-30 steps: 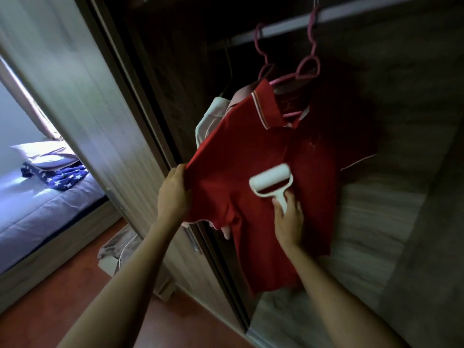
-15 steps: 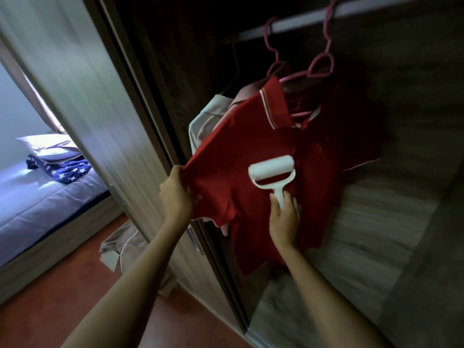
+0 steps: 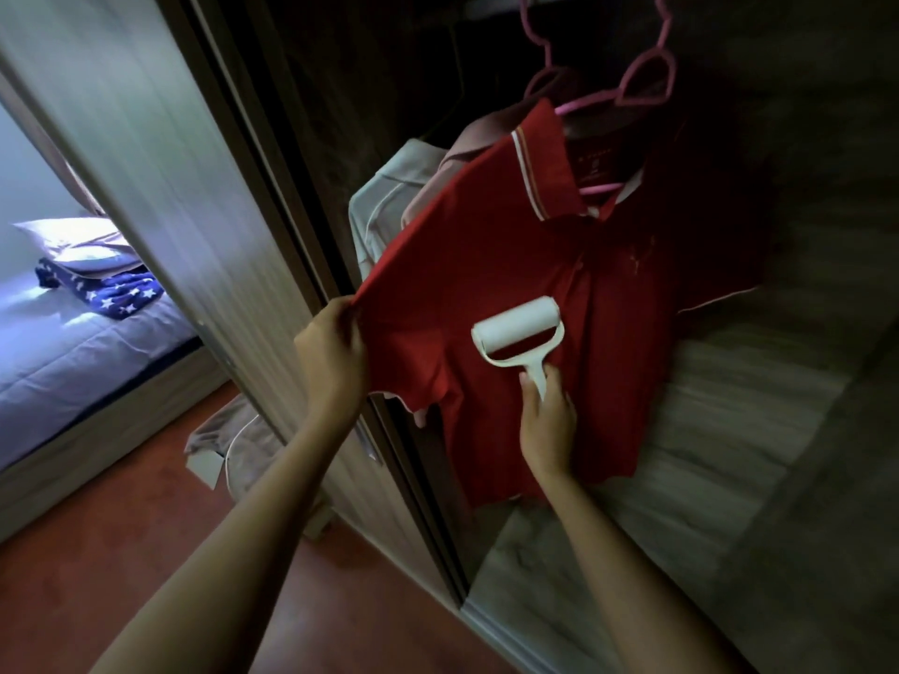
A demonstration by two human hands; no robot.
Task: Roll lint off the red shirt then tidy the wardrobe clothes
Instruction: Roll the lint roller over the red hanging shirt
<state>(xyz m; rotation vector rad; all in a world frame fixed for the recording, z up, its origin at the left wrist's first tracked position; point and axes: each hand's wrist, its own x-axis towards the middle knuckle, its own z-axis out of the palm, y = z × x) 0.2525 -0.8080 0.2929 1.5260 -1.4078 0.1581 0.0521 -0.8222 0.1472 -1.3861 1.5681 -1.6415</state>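
red shirt point(image 3: 511, 265), neck label unreadable: left hand point(image 3: 331, 357) pinches sleeve, right hand point(image 3: 547, 420) grips lint roller point(image 3: 518, 328).

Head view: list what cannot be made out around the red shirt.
- Head view: red shirt, its far sleeve is lost in wardrobe shadow.
- Garments behind it are covered by the shirt.
- Pink hanger: hook cut off by the top edge.
- Collar label print: too small.
- Lint: not discernible.
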